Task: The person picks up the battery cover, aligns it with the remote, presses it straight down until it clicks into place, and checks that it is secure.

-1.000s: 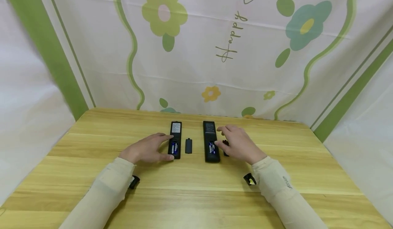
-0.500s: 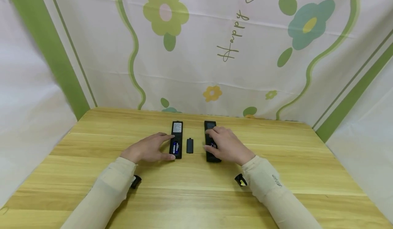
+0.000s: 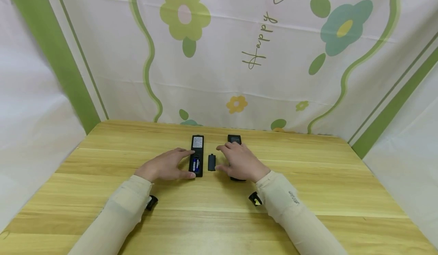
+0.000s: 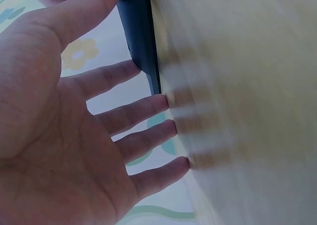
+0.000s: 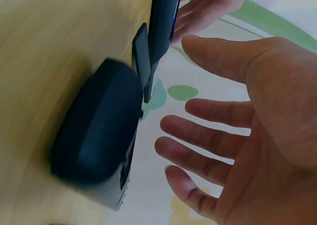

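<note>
A black remote control (image 3: 199, 152) lies back up with its battery bay exposed and blue-and-silver batteries (image 3: 195, 165) inside. My left hand (image 3: 167, 165) touches its left edge with thumb and index finger, the other straight fingertips resting on the table in the left wrist view. Right of it lies a small dark battery cover (image 3: 211, 162). A second black remote (image 3: 234, 138) is mostly hidden under my right hand (image 3: 243, 161), which hovers above with spread fingers and nothing held. Its fingertips hang just right of the cover. The right wrist view shows the second remote (image 5: 99, 126) below that hand.
The wooden table (image 3: 202, 217) ends at a floral cloth backdrop (image 3: 208, 68) behind the remotes. Black wrist camera mounts (image 3: 254, 198) show beneath both sleeves, close over the table.
My right hand has moved left from the second remote's right side, across it, to beside the battery cover. A dark piece right of that remote has gone out of sight. My left hand stays put.
</note>
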The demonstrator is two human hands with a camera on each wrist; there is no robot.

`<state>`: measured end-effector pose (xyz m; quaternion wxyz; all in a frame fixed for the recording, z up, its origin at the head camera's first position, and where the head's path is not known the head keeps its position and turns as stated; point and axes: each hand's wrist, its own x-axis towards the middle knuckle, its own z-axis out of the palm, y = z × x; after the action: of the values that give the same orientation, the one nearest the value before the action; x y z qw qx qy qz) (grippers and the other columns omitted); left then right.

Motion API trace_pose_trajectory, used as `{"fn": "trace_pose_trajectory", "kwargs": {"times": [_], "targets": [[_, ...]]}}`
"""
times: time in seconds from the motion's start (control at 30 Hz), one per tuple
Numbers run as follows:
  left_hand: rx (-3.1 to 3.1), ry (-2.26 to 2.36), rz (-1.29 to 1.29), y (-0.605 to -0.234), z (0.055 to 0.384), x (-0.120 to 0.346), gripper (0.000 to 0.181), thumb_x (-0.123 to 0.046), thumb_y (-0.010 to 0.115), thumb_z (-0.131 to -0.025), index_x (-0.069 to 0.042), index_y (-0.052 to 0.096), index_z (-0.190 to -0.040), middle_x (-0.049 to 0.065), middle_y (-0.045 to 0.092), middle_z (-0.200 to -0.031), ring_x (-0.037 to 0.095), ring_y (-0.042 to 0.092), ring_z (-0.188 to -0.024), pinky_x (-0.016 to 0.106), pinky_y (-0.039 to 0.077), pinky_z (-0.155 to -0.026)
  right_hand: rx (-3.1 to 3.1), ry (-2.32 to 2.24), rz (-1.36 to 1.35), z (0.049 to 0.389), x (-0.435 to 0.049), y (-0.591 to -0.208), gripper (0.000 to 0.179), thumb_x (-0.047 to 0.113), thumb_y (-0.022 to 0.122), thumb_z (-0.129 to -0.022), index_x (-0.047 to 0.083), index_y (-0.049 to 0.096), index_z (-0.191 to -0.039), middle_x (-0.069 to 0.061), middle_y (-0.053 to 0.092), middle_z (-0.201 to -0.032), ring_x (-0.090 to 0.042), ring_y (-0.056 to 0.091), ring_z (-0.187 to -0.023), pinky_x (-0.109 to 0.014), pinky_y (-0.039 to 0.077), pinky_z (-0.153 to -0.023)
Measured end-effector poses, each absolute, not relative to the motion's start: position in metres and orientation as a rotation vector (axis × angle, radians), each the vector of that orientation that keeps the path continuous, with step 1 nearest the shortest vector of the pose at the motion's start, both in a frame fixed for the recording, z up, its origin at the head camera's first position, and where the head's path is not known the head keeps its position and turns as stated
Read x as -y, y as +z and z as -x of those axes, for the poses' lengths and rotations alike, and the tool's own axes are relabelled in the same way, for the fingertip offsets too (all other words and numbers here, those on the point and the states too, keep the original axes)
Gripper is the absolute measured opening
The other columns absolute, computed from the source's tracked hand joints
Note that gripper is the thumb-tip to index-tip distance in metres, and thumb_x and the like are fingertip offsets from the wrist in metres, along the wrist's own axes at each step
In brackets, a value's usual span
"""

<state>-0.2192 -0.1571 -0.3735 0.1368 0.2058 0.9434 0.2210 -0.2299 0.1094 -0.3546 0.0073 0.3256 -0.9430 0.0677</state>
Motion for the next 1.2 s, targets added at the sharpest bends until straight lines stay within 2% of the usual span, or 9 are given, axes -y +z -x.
{"fn": "trace_pose_trajectory", "kwargs": {"times": [0.23, 0.5, 0.97, 1.07, 1.2], "targets": [[-2.735, 0.636, -0.611, -0.372, 0.219, 0.158, 0.085, -0.052, 0.073, -0.091, -0.01, 0.04, -0.157, 0.025, 0.037, -0.156, 0.045, 0.039, -0.141, 0.063, 0.035, -0.11, 3.018, 0.189, -0.974, 0.231, -0.098, -0.357, 0.066, 0.047, 0.071, -0.094, 0.009, 0.054, -0.146, -0.013, 0.058, -0.141, -0.032, 0.054, -0.128, -0.054, 0.043, -0.105], [-2.736, 0.635, -0.616, -0.372, 0.219, 0.158, 0.085, -0.052, 0.073, -0.091, -0.01, 0.04, -0.157, 0.025, 0.037, -0.156, 0.044, 0.04, -0.141, 0.061, 0.035, -0.111, 3.061, 0.197, -0.973, 0.231, -0.086, -0.357, 0.071, 0.044, 0.073, -0.093, 0.009, 0.05, -0.15, -0.014, 0.057, -0.143, -0.034, 0.053, -0.129, -0.051, 0.04, -0.109], [-2.732, 0.631, -0.622, -0.372, 0.22, 0.158, 0.085, -0.053, 0.072, -0.091, -0.009, 0.039, -0.157, 0.024, 0.038, -0.156, 0.042, 0.04, -0.141, 0.06, 0.036, -0.111, 3.108, 0.096, -0.92, 0.234, -0.073, -0.365, 0.075, 0.045, 0.075, -0.091, 0.009, 0.048, -0.152, -0.013, 0.054, -0.147, -0.036, 0.047, -0.135, -0.054, 0.039, -0.109], [-2.732, 0.629, -0.623, -0.372, 0.22, 0.157, 0.085, -0.053, 0.072, -0.091, -0.009, 0.039, -0.157, 0.024, 0.038, -0.156, 0.042, 0.04, -0.141, 0.06, 0.036, -0.111, 3.136, 0.069, -0.907, 0.234, -0.071, -0.366, 0.075, 0.044, 0.074, -0.093, 0.009, 0.045, -0.153, -0.012, 0.052, -0.149, -0.036, 0.044, -0.137, -0.054, 0.036, -0.111], [-2.732, 0.628, -0.617, -0.373, 0.22, 0.158, 0.085, -0.052, 0.072, -0.091, -0.01, 0.039, -0.157, 0.024, 0.038, -0.156, 0.042, 0.04, -0.141, 0.059, 0.035, -0.111, 3.197, 0.053, -0.885, 0.233, -0.069, -0.367, 0.073, 0.041, 0.069, -0.097, 0.01, 0.041, -0.156, -0.01, 0.046, -0.155, -0.035, 0.037, -0.143, -0.058, 0.027, -0.117]]}}
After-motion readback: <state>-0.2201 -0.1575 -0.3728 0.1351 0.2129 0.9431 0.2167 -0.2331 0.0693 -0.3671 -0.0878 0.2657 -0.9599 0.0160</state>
